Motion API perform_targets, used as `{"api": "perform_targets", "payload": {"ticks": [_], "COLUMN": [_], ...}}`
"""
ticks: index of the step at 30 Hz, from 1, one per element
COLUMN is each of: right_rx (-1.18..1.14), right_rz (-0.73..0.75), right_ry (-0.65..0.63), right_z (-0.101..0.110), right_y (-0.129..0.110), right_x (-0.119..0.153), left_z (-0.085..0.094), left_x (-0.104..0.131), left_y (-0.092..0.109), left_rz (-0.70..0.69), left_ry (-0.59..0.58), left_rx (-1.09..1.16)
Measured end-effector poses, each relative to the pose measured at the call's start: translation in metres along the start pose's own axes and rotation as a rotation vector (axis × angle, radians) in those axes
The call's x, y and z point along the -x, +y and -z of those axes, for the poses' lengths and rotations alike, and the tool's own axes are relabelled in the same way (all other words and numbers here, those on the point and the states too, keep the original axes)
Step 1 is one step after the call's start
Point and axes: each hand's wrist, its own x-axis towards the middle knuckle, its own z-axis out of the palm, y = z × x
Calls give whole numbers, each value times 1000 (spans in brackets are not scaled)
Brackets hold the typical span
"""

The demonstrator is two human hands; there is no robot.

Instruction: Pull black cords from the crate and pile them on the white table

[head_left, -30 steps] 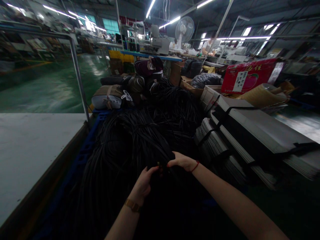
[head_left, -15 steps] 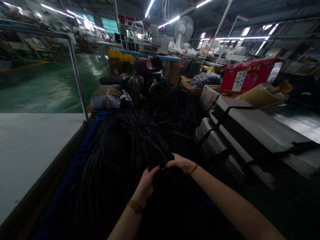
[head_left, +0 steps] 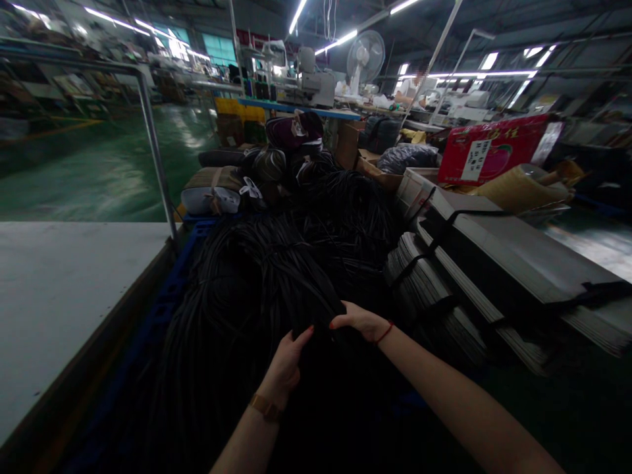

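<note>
Where the black straps (head_left: 289, 263) reach the near part of the blue pallet (head_left: 170, 289), two bare hands meet them. Right hand (head_left: 363, 320): thumb above, fingers hidden below, narrowed and holding a gathered run of straps; red cord (head_left: 384, 331) at the wrist. Left hand (head_left: 286, 362): just beside it, thumb laid out toward the same run, fingers curled; too dark to tell whether it grips. Watch (head_left: 265, 407) on that wrist. Straps: heaped in loose loops over the pallet. Held run: ahead of both hands, long axis slanting from the pallet's far left to its near right, the right hand being the nearer. Right of the pallet: pale boards (head_left: 518, 243), bound with dark bands. At the pallet's far end: tied cloth bundles (head_left: 212, 191). Left of the pallet: white platform (head_left: 74, 296) with metal rail (head_left: 154, 145). Well beyond the pallet: one fan (head_left: 365, 56).
</note>
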Motion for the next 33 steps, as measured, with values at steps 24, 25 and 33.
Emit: {"api": "perform_targets", "payload": {"ticks": [24,25,33], "right_rx": [80,86,82], "right_rz": [108,101,63], "right_ry": [126,127,131], "right_z": [-17,-17,-11], "right_y": [16,15,5], "right_x": [-16,-15,-8], "left_z": [2,1,1], "left_x": [-2,-1,3], "left_y": [-4,-3,-1], "left_rz": [82,86,62], "left_ry": [-4,5,48], "left_rx": [69,75,100]}}
